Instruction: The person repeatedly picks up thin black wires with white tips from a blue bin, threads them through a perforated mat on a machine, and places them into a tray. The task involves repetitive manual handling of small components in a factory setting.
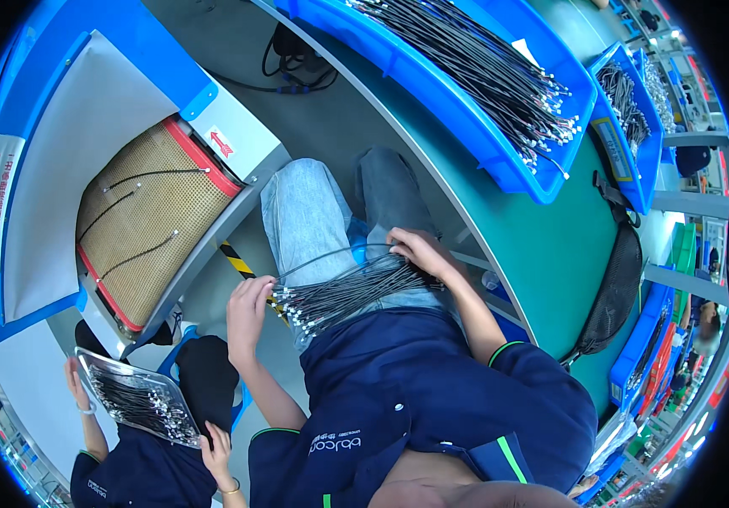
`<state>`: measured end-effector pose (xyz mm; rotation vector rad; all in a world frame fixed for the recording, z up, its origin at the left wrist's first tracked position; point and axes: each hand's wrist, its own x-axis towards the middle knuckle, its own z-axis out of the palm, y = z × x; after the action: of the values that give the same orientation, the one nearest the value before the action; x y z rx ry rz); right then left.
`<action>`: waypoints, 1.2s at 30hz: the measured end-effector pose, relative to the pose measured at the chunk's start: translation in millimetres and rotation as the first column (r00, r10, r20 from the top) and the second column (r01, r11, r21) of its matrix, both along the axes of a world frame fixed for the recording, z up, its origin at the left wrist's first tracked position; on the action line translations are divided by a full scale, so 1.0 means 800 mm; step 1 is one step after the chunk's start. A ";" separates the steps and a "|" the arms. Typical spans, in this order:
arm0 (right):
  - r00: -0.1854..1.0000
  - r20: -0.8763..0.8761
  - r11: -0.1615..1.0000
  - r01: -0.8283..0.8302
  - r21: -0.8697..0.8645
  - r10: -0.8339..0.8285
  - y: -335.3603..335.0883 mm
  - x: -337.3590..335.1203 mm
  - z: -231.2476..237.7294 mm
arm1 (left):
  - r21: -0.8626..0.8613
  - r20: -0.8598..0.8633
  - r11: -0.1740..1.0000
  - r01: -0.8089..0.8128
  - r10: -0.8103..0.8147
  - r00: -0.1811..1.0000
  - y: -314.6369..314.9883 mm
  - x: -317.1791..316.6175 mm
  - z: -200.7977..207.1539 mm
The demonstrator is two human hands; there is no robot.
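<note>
A single black cable (324, 256) is stretched over my lap between my two hands. My left hand (249, 306) pinches one end of it, close to the white connectors. At the other end, the fingers of my right hand (419, 251) are closed on the same cable. Just below it, a bundle of black cables (352, 295) with small white connectors lies across my thighs. The bundle's right end passes under my right hand and forearm, where part of it is hidden.
Left stands a blue-and-white machine (212, 118) whose mesh belt (157, 224) carries three cables. A co-worker at lower left holds a clear tray (187, 436) of cables. On the green table (542, 245) are blue bins (466, 110) of cables and a black pouch (614, 296).
</note>
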<state>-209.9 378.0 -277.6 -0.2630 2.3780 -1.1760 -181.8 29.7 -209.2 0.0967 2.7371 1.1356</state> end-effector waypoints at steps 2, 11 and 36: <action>0.997 0.072 1.000 -0.007 -0.005 0.008 0.003 0.002 0.001 | -0.048 -0.007 0.999 -0.014 0.014 1.000 -0.006 0.000 -0.003; 0.998 -0.068 0.994 -0.019 -0.103 0.012 0.008 0.006 0.003 | -0.030 0.008 0.999 -0.040 0.040 0.999 -0.003 0.004 -0.012; 0.952 -0.298 0.979 -0.115 -0.169 0.060 -0.042 -0.021 0.056 | 0.193 0.027 0.979 0.073 -0.080 0.996 0.057 -0.008 -0.018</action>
<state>-226.8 344.4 -232.9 -0.6391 2.4737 -1.3989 -188.4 75.0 -224.0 0.2036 2.5636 1.3623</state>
